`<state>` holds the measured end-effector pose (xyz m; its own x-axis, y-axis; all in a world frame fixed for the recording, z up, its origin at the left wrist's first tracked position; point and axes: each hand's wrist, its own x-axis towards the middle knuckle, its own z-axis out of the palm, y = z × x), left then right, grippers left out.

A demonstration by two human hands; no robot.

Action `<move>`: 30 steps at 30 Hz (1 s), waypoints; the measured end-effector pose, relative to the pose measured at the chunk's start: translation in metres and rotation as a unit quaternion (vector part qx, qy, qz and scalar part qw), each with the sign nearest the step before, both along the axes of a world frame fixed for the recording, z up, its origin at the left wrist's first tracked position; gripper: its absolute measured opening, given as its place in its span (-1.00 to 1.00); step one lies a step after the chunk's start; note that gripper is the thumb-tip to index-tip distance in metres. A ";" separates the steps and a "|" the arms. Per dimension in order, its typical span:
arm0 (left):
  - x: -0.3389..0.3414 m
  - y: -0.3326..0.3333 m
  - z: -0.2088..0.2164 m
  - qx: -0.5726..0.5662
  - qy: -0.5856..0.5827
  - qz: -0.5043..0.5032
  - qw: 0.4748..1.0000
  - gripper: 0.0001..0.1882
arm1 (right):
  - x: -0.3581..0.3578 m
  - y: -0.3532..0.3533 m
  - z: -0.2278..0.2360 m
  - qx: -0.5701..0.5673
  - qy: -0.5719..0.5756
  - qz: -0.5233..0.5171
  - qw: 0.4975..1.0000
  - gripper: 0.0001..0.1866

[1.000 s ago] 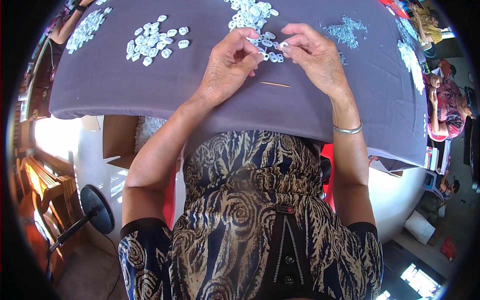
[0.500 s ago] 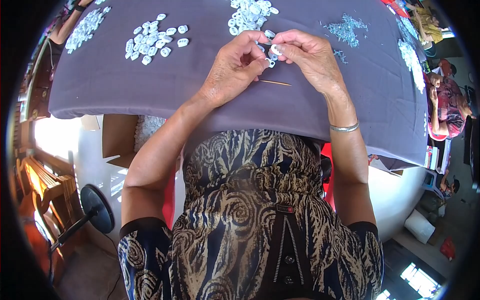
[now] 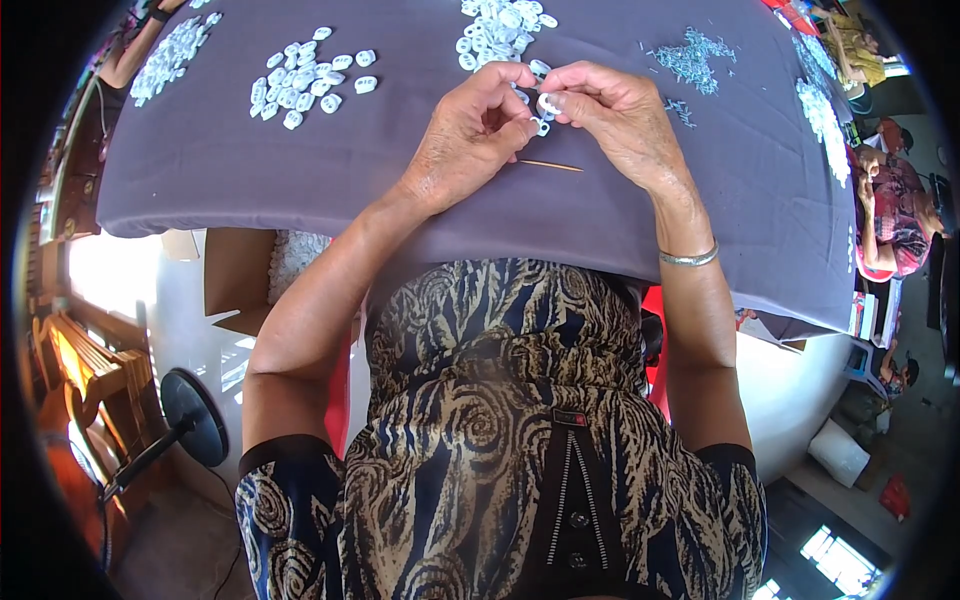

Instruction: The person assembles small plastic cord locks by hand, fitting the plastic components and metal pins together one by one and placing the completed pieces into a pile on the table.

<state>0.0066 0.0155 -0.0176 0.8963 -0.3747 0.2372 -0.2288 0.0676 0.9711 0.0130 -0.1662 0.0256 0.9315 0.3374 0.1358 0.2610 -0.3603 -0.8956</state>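
A small white oval plastic piece [image 3: 549, 104] is pinched between the thumb and fingers of my right hand [image 3: 622, 120]. Close beside it, my left hand [image 3: 478, 128] is closed, thumb against fingers. Another small white piece [image 3: 541, 127] shows at the left thumb tip; whether it is gripped or lies on the cloth I cannot tell. Just beyond the fingertips are more white pieces [image 3: 540, 69], partly hidden by the hands. A thin wooden stick [image 3: 552, 165] lies on the cloth nearer me, below the hands.
A grey-purple cloth [image 3: 300, 180] covers the table. White pieces lie in a heap [image 3: 500, 32] straight ahead and a looser group [image 3: 298, 80] to the left. Small bluish metallic bits [image 3: 694, 60] are piled at right. Another person's arm [image 3: 125, 55] reaches in far left; a black fan [image 3: 193, 417] stands below.
The white piece in my right hand has turned a little and shifted slightly left with the fingertips. My left hand has hardly moved.
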 end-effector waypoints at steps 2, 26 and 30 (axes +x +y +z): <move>-0.001 0.000 0.003 0.006 -0.001 0.000 1.000 -0.64 | 0.001 -0.001 -0.001 0.009 0.001 0.001 1.000 -0.85; 0.000 0.001 0.004 -0.045 0.049 0.050 0.997 -0.66 | -0.003 0.010 -0.009 -0.061 -0.040 -0.036 0.997 -0.86; 0.003 0.003 0.001 -0.080 0.059 0.046 0.994 -0.66 | -0.006 0.014 -0.008 -0.027 -0.037 -0.018 0.999 -0.82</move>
